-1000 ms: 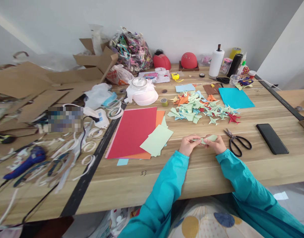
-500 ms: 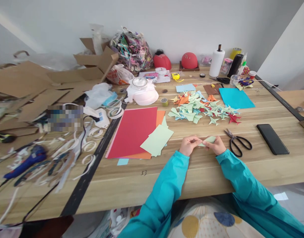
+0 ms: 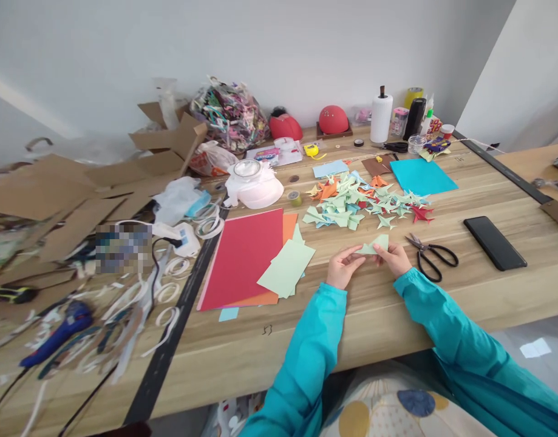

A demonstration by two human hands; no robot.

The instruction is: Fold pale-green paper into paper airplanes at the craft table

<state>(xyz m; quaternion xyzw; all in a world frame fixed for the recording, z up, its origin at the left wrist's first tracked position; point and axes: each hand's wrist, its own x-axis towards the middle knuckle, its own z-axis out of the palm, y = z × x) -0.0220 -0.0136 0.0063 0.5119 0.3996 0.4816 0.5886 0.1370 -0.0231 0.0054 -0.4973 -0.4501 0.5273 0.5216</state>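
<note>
- The left hand (image 3: 343,267) is pinching the left end of a small green paper (image 3: 381,240).
- The right hand (image 3: 396,258) is gripping the right end, with its thumb pressing on top.
- The green paper is sitting between both hands, over the table (image 3: 242,364), between its near edge and the paper heap (image 3: 350,200).
- The scissors (image 3: 423,247) are lying just right of the right hand, with their tips pointing toward the far edge.
- The phone (image 3: 495,243) is lying more to the right.
- The red sheet (image 3: 244,258) is lying left of the hands, and green cards (image 3: 286,267) are covering part of its right side.
- A blue sheet (image 3: 423,176) is lying right of the heap, toward the far edge.
</note>
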